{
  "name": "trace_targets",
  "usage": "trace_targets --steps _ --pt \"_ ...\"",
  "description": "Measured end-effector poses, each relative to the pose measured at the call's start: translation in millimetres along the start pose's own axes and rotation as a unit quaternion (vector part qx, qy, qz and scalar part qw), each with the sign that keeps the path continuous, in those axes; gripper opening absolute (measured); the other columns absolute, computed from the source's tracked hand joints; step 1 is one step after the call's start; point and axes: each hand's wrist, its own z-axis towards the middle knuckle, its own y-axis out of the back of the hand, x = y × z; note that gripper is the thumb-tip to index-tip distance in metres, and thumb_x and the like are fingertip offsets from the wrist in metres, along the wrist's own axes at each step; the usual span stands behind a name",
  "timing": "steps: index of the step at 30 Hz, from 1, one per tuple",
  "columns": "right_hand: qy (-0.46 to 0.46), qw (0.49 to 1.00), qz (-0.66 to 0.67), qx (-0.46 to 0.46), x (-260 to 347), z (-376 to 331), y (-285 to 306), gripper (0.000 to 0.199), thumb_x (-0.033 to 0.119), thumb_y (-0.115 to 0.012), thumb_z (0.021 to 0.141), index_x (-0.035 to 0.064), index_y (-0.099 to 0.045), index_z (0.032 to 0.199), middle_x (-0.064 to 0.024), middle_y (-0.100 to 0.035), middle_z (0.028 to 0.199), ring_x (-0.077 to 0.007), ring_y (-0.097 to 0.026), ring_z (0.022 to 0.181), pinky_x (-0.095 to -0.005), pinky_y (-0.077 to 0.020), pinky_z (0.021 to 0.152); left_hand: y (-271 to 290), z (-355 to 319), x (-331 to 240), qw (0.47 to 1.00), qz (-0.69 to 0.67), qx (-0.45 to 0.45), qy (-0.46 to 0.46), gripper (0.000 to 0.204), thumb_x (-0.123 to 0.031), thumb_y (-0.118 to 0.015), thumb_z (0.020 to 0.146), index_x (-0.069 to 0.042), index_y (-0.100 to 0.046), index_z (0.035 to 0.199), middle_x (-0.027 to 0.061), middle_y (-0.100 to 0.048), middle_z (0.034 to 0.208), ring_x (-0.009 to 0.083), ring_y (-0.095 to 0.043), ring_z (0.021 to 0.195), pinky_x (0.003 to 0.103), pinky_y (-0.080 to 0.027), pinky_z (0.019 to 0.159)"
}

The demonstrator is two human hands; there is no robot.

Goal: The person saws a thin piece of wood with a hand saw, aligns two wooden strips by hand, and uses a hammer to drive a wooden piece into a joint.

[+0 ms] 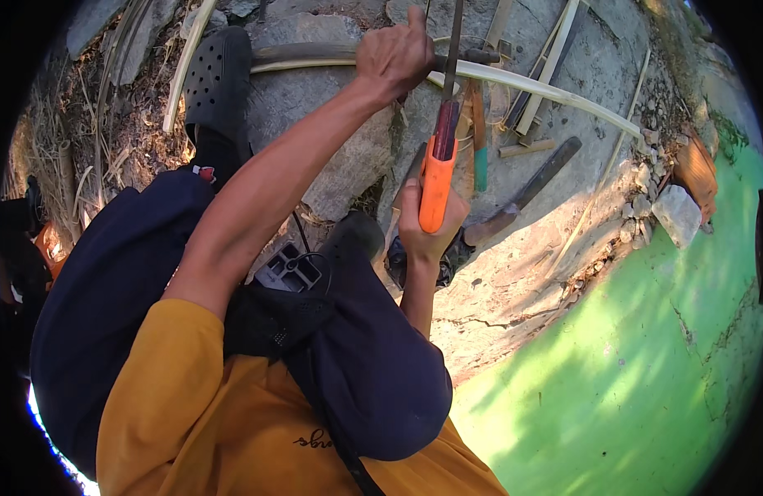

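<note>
My right hand is closed around the orange handle of a saw. Its narrow dark blade points away from me, passing just right of my left hand; I cannot make out the teeth. That left hand is closed over a dark stick, index finger stretched forward. The stick lies crosswise, its right end showing beyond the blade. Along it runs a long, pale, curved wood strip, and whether I grip this too is hidden. A large knife with a dark blade rests on the ground right of my right hand.
Several wood strips lie at the far right, near a short wood piece. My shoe is on flat stone at the left, beside another pale strip. A white rock edges the green surface.
</note>
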Motion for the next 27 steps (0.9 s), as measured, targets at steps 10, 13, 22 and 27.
trace_targets --steps 10,13,22,27 --pt "0.003 0.999 -0.038 0.001 -8 7 2 0.01 0.006 -0.066 0.082 -0.0042 -0.067 0.084 -0.0097 -0.058 0.061 -0.0145 -0.058 0.055 -0.0304 -0.045 0.056 -1 5 -7 1.0 0.004 -0.006 -0.007 0.025 -0.022 -0.048 0.095 -0.001 -0.048 0.108 0.0222 -0.066 0.065 0.0434 -0.065 0.058 0.057 -0.049 0.055" --pt "-0.011 0.998 -0.052 0.013 3 -43 10 0.02 0.005 -0.065 0.081 -0.0056 -0.071 0.097 -0.0131 -0.065 0.068 -0.018 -0.065 0.061 -0.032 -0.0495 0.062 1 6 16 1.0 0.019 0.003 0.006 0.023 -0.022 -0.048 0.095 -0.001 -0.047 0.105 0.0223 -0.066 0.065 0.0425 -0.066 0.058 0.057 -0.049 0.054" --pt "0.04 0.998 -0.039 -0.007 -23 -24 1 0.014 0.005 -0.07 0.078 -0.0013 -0.06 0.072 -0.0128 -0.057 0.058 -0.0272 -0.059 0.047 -0.0334 -0.0427 0.05 3 10 0 0.999 0.016 0.033 0.019 0.022 -0.023 -0.049 0.096 -0.005 -0.047 0.107 0.0237 -0.067 0.068 0.0455 -0.066 0.062 0.058 -0.05 0.059" --pt "0.05 0.998 -0.007 -0.043 -16 -68 22 0.008 0.004 -0.071 0.077 -0.0008 -0.064 0.074 -0.0141 -0.061 0.061 -0.0303 -0.064 0.051 -0.0341 -0.0488 0.054 7 17 -2 0.999 0.01 0.008 0.04 0.026 -0.025 -0.046 0.097 -0.004 -0.047 0.111 0.0242 -0.067 0.069 0.0461 -0.066 0.063 0.059 -0.049 0.061"
